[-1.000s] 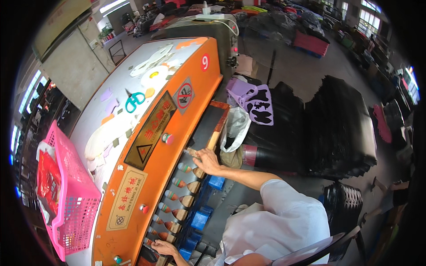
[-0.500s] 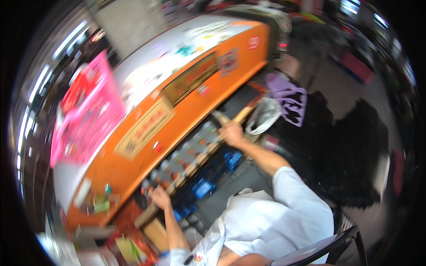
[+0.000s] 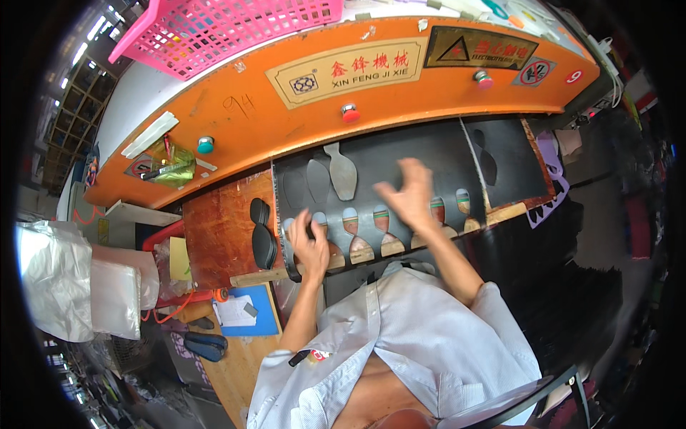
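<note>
A black sheet (image 3: 443, 161) lies under the orange press, with a row of sole-shaped cut-outs along its near edge. On it rests a grey sole-shaped plate, seemingly a cutting die (image 3: 344, 175), beside a sole outline in the sheet. My left hand (image 3: 310, 247) is over the sheet's near left corner, fingers bent and apart, with nothing visible in them. Blurred, my right hand (image 3: 413, 193) hovers over the middle of the sheet, thumb and fingers spread, to the right of the die. Stacked black sole pieces (image 3: 264, 243) lie left of the sheet.
The orange press beam (image 3: 250, 129) with push buttons spans the far side. A pink basket (image 3: 229, 32) stands on top of it. Plastic bags (image 3: 61, 279) hang at the left, near a blue clipboard (image 3: 261, 311). A purple plastic piece (image 3: 549, 154) is at the right.
The view has turned and levelled. My right hand has left the bar at the beam's right end and is now over the sheet. The die and stacked soles have come into clear view.
</note>
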`<act>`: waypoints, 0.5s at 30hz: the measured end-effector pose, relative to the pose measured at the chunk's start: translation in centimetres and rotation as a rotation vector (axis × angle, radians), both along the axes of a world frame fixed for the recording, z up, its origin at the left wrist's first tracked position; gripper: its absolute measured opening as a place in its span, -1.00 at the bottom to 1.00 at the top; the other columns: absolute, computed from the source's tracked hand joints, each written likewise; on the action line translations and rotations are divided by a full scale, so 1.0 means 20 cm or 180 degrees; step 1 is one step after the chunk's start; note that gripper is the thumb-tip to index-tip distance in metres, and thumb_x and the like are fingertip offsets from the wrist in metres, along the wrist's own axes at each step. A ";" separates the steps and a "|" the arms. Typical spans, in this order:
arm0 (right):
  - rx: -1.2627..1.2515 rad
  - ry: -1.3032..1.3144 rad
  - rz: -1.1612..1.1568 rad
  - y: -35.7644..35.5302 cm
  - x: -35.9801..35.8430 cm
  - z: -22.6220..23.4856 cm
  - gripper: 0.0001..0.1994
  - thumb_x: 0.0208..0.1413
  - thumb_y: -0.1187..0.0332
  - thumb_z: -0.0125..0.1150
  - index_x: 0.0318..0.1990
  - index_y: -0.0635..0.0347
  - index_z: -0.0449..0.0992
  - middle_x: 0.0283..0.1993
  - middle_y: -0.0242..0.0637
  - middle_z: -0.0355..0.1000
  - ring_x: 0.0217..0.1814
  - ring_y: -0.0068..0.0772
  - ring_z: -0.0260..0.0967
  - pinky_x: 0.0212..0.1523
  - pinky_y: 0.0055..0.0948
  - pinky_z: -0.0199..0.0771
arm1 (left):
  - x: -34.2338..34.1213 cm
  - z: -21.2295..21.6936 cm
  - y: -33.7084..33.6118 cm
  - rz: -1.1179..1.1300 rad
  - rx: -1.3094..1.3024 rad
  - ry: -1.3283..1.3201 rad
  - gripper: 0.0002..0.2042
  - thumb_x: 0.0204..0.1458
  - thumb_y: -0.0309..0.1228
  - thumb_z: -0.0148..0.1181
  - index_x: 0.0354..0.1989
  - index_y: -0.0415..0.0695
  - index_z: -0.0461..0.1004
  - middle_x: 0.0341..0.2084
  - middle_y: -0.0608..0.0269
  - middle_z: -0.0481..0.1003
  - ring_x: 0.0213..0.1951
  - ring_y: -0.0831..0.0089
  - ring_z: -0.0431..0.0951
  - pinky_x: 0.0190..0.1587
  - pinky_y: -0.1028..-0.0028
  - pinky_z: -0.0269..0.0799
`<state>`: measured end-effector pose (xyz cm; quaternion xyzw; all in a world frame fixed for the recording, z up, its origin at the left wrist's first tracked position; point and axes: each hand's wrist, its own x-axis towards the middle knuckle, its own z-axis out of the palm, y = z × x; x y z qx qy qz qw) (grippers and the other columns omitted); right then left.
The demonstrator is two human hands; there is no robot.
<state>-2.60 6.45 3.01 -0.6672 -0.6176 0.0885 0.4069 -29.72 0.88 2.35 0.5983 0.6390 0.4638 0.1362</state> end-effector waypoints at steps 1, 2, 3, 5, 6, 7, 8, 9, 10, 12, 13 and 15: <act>-0.0053 -0.0153 0.0314 0.03 -0.22 -0.01 -0.21 -0.15 0.01 0.58 0.22 0.29 0.48 0.26 0.05 0.39 0.29 0.18 0.26 0.32 0.09 0.27 | 0.02 0.02 0.09 -0.0208 -0.0061 0.0271 -0.66 0.23 -0.52 0.15 0.18 -0.27 0.50 0.04 -0.09 0.55 0.13 -0.01 0.48 0.26 0.13 0.35; -0.0346 -0.0213 0.0475 0.04 -0.40 -0.02 -0.18 -0.16 0.01 0.59 0.25 0.30 0.47 0.29 0.06 0.38 0.33 0.17 0.23 0.35 0.10 0.25 | 0.05 0.04 0.18 -0.0467 -0.0095 0.0223 -0.61 0.26 -0.50 0.11 0.26 -0.26 0.45 0.15 -0.15 0.49 0.21 -0.07 0.44 0.30 0.13 0.33; -0.0555 -0.0278 0.0707 0.03 -0.52 -0.03 -0.15 -0.16 0.01 0.60 0.27 0.32 0.45 0.32 0.06 0.36 0.37 0.16 0.20 0.38 0.12 0.23 | 0.07 0.05 0.24 -0.0671 -0.0274 0.0235 -0.58 0.30 -0.48 0.06 0.33 -0.28 0.39 0.22 -0.18 0.46 0.27 -0.10 0.42 0.36 0.13 0.28; -0.0641 0.0023 0.0605 0.02 -0.61 -0.03 -0.19 -0.13 0.09 0.60 0.27 0.34 0.46 0.30 0.07 0.39 0.39 0.11 0.21 0.40 0.08 0.24 | 0.11 0.06 0.29 -0.1067 -0.0530 -0.0241 -0.57 0.35 -0.44 0.00 0.35 -0.31 0.36 0.26 -0.20 0.43 0.32 -0.11 0.39 0.40 0.14 0.24; -0.0917 0.0216 0.0510 0.01 -0.59 -0.02 -0.21 -0.12 0.13 0.60 0.26 0.35 0.47 0.29 0.07 0.40 0.40 0.08 0.22 0.41 0.06 0.24 | 0.12 0.05 0.28 -0.1088 -0.0837 -0.0368 -0.57 0.37 -0.42 -0.03 0.36 -0.32 0.34 0.30 -0.20 0.42 0.36 -0.12 0.37 0.42 0.14 0.21; -0.0847 0.0695 0.0677 0.01 -0.54 -0.01 -0.26 -0.10 0.18 0.59 0.25 0.36 0.48 0.26 0.06 0.43 0.38 0.03 0.25 0.37 0.01 0.30 | 0.13 0.04 0.26 -0.0973 -0.1052 -0.0333 -0.57 0.38 -0.40 -0.03 0.36 -0.32 0.35 0.29 -0.19 0.43 0.36 -0.12 0.37 0.42 0.12 0.22; -0.1050 0.1228 0.0753 -0.02 -0.46 0.02 -0.30 -0.07 0.23 0.58 0.23 0.37 0.49 0.24 0.04 0.45 0.36 -0.03 0.29 0.33 -0.04 0.36 | 0.14 0.03 0.21 -0.1007 -0.0899 -0.0083 -0.57 0.37 -0.41 -0.02 0.35 -0.32 0.36 0.29 -0.21 0.43 0.35 -0.13 0.38 0.42 0.11 0.22; -0.1287 0.1737 0.0802 -0.06 -0.38 0.04 -0.35 -0.05 0.29 0.56 0.22 0.38 0.50 0.21 0.03 0.48 0.35 -0.08 0.33 0.29 -0.08 0.42 | 0.15 0.02 0.17 -0.0948 -0.0993 0.0076 -0.57 0.36 -0.41 0.00 0.35 -0.33 0.37 0.28 -0.22 0.43 0.35 -0.14 0.38 0.41 0.09 0.23; -0.1932 0.3513 0.0843 -0.04 -0.29 0.05 -0.43 -0.02 0.39 0.53 0.18 0.37 0.52 0.14 -0.06 0.53 0.25 -0.23 0.44 0.14 -0.24 0.54 | 0.15 0.01 0.14 -0.0950 -0.0954 0.0355 -0.57 0.31 -0.46 0.06 0.33 -0.32 0.39 0.27 -0.26 0.43 0.33 -0.15 0.39 0.41 0.07 0.23; -0.1929 0.3186 0.0626 -0.08 -0.13 0.10 -0.38 -0.07 0.39 0.55 0.20 0.36 0.51 0.23 -0.06 0.47 0.22 -0.27 0.45 0.08 -0.26 0.57 | 0.16 0.01 0.08 -0.0857 -0.1019 0.0345 -0.56 0.25 -0.52 0.12 0.31 -0.31 0.41 0.28 -0.27 0.42 0.32 -0.15 0.40 0.40 0.06 0.24; -0.1531 0.2515 0.0584 -0.10 -0.09 0.13 -0.37 -0.10 0.41 0.55 0.20 0.35 0.51 0.25 -0.04 0.45 0.22 -0.22 0.44 0.11 -0.22 0.55 | 0.16 0.02 0.06 -0.0812 -0.1068 0.0304 -0.55 0.23 -0.54 0.13 0.31 -0.30 0.42 0.28 -0.27 0.42 0.32 -0.15 0.41 0.40 0.07 0.25; -0.1045 0.1451 0.0624 -0.11 -0.07 0.15 -0.37 -0.14 0.43 0.53 0.19 0.33 0.52 0.27 -0.02 0.42 0.20 -0.13 0.39 0.14 -0.16 0.51 | 0.16 0.03 0.06 -0.0695 -0.0958 0.0171 -0.61 0.21 -0.56 0.14 0.22 -0.30 0.48 0.19 -0.20 0.50 0.25 -0.11 0.48 0.34 0.09 0.33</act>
